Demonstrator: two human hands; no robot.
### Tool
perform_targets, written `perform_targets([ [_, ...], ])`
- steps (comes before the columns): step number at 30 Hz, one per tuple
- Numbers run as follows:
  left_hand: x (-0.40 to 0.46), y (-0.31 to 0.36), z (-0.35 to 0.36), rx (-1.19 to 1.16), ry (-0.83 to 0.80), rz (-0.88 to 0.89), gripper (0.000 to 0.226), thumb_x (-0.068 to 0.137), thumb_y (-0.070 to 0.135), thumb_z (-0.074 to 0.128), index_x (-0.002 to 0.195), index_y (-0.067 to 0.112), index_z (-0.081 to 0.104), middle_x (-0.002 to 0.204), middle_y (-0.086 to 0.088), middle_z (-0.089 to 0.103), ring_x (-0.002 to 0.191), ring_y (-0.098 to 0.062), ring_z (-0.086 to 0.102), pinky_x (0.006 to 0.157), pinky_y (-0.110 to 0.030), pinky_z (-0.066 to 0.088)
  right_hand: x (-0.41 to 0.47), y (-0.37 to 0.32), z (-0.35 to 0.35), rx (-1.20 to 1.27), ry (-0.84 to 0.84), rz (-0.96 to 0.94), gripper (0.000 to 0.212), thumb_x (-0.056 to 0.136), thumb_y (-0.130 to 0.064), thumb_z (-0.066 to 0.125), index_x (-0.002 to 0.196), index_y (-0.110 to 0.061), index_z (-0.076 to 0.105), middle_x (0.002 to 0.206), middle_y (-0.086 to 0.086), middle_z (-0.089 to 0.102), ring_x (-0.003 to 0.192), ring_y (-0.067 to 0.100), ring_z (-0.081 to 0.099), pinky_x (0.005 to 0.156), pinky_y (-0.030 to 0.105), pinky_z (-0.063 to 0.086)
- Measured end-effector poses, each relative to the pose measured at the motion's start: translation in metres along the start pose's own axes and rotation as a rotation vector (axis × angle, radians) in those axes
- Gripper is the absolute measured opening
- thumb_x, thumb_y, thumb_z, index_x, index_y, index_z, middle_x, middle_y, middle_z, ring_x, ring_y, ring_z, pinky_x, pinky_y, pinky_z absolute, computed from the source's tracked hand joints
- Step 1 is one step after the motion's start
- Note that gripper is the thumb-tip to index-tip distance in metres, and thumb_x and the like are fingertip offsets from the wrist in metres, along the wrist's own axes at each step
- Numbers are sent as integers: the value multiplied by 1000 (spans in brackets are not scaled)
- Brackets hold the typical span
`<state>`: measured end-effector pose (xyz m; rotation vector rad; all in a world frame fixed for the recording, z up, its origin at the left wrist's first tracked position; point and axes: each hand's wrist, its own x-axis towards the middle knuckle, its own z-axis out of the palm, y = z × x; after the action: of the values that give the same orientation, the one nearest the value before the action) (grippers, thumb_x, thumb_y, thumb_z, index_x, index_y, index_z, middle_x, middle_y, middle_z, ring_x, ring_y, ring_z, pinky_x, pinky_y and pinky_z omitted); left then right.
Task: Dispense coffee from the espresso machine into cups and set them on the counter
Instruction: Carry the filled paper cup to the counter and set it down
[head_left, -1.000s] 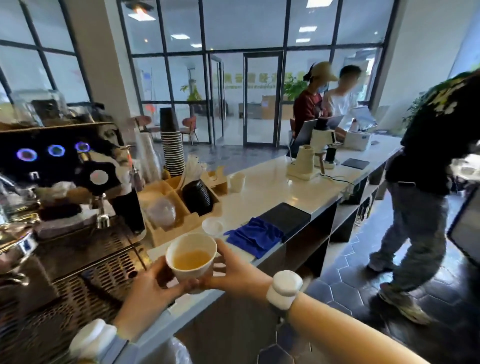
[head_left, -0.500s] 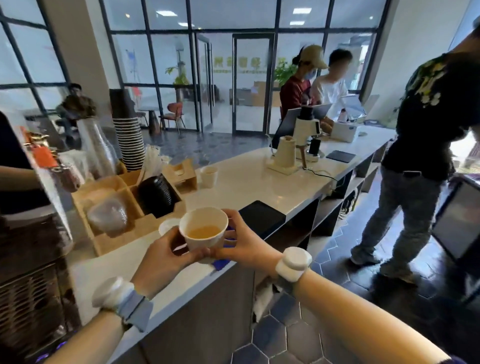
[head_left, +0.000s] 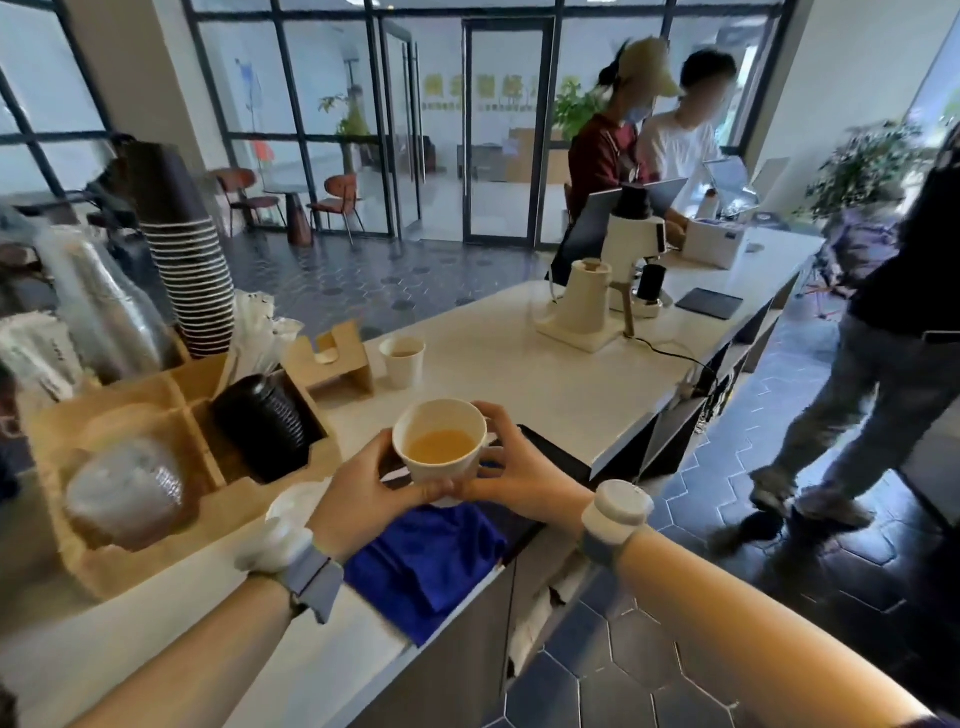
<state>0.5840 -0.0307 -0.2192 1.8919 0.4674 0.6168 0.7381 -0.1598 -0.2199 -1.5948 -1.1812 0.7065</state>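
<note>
Both hands share the grip on a white paper cup (head_left: 440, 441): the left hand (head_left: 358, 493) curls round its left side and base, the right hand (head_left: 511, 467) wraps its right side with fingers (head_left: 496, 415) reaching up near the rim. That cup is lifted above the near edge of the white bench (head_left: 519, 364), upright, and holds a shallow pool of light brown liquid. Each wrist carries a white band with a round puck.

Beneath the cup lies a folded blue cloth (head_left: 426, 561) at the bench edge, with a black flat pad (head_left: 550, 457) just beside it, partly hidden by the right hand. A second white cup (head_left: 402, 361) stands farther back on the bench, just beside a small cardboard holder (head_left: 335, 361). To the left, a cardboard organiser (head_left: 156, 551) holds a black stack of lids (head_left: 265, 415) and clear domed lids (head_left: 127, 493); behind it rises a tall stack of dark paper cups (head_left: 187, 260).

Farther along the bench stands a white grinder (head_left: 631, 249) next to a cream jug-shaped item (head_left: 584, 296). Two people sit behind laptops at the far end, and another person walks across the dark hexagon-tiled floor on the right
</note>
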Motion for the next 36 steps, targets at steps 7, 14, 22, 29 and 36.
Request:
perform_targets([
  [7,79,-20,3,-4,-15,-18,85,51,47,83,126,28,49,120,9,63,110,-6,59,89,-25,51,75,25,-36,-18,2,12,78,72,-23,81,123,-50,29,125,-20,41,110,1,53,83,17,51],
  [14,153,-43,18,74,20,-50,86,62,39,81,136,20,43,127,5,58,115,-10,56,88,-15,46,144,57,-70,-17,-12,21,79,73,-23,80,129,-38,27,121,-23,41,103,-2,52,74,8,49],
  [22,222,-66,45,64,96,-61,79,61,43,75,130,23,42,121,13,56,108,1,53,81,-2,42,215,99,-117,19,-114,1,80,71,-28,82,131,-34,30,125,-20,44,111,5,54,82,16,52],
  [29,290,-84,73,51,220,-155,85,62,42,75,134,14,40,123,7,56,112,-6,53,80,-2,43,292,133,-165,-12,-264,-10,80,71,-31,81,129,-41,26,126,-17,40,109,6,51,74,6,48],
  [36,335,-111,90,35,313,-243,82,68,27,81,136,13,37,126,5,53,116,-7,51,82,-3,42,345,163,-186,25,-354,-29,80,73,-17,80,132,-32,28,129,-10,42,117,14,49,77,9,50],
])
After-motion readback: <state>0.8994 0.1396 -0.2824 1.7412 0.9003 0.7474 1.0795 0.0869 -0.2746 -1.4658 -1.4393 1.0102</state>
